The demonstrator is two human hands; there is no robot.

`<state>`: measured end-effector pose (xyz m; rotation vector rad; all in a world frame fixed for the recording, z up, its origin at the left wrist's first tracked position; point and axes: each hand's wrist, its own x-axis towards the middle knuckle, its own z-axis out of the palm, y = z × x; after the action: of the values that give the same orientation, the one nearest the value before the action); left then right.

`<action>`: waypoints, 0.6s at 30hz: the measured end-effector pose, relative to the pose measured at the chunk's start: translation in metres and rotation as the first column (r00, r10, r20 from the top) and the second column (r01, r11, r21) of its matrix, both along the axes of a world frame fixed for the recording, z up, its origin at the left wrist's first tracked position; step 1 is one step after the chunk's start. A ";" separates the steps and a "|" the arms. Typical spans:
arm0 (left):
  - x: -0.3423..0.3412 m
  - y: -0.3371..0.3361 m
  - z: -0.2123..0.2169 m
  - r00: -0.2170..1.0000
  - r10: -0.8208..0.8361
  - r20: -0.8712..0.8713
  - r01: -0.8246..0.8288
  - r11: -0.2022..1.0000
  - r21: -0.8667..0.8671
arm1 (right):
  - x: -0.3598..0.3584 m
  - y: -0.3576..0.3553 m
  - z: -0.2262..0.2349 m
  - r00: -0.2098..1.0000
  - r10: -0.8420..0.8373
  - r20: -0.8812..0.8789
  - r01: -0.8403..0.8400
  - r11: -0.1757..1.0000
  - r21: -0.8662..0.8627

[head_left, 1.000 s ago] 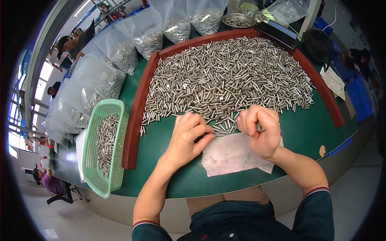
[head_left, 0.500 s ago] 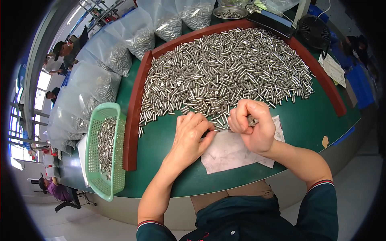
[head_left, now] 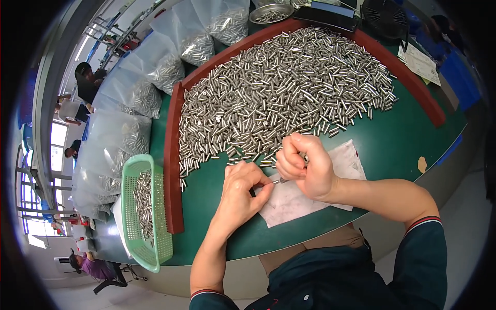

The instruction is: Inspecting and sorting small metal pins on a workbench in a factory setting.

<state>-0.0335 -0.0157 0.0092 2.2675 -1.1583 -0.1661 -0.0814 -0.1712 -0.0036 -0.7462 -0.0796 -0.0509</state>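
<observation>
Several clear plastic bags (head_left: 116, 137), filled with metal pieces, left and upper left. One pale-green perforated basket (head_left: 164, 243), left, part-filled with pins. One red-brown rail (head_left: 174, 170), left of centre, bordering the pile. One left hand (head_left: 241, 188), centre: thumb and forefinger drawn together at the end of a single pin (head_left: 279, 181); whether gripped, cannot tell. One broad pile of metal pins (head_left: 284, 88), upper centre: short, straight, cylindrical, silver-grey, shiny, lying at all angles. One cloth (head_left: 279, 211), pinkish-white, grey-smudged, lower centre. One right hand (head_left: 308, 168), centre, clenched around pins; number hidden. One black fan (head_left: 385, 20), upper right. One paper sheet (head_left: 421, 64), upper right, printed; print too small to read.
</observation>
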 end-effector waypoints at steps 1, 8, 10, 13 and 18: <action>0.000 0.000 0.000 1.000 -0.002 -0.001 0.002 1.000 0.001 | 0.000 0.000 0.000 1.000 -0.002 -0.001 0.002 1.000 0.001; 0.000 0.001 -0.002 1.000 -0.008 0.010 0.008 1.000 -0.016 | -0.002 0.003 0.000 1.000 -0.011 0.022 0.012 0.999 -0.037; -0.001 0.001 -0.002 1.000 -0.008 0.013 0.008 1.000 -0.016 | -0.002 0.003 0.000 1.000 -0.011 0.019 0.011 0.999 -0.034; -0.001 0.000 -0.001 1.000 -0.004 0.024 0.004 1.000 -0.021 | -0.002 0.004 0.000 1.000 -0.013 0.021 0.014 0.999 -0.050; -0.001 0.002 -0.002 0.999 -0.007 0.032 0.008 0.999 -0.037 | -0.001 0.005 0.002 0.999 -0.012 0.032 0.014 0.998 -0.055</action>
<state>-0.0349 -0.0140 0.0075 2.2413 -1.1773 -0.1105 -0.0826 -0.1665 -0.0015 -0.8016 -0.1067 -0.0733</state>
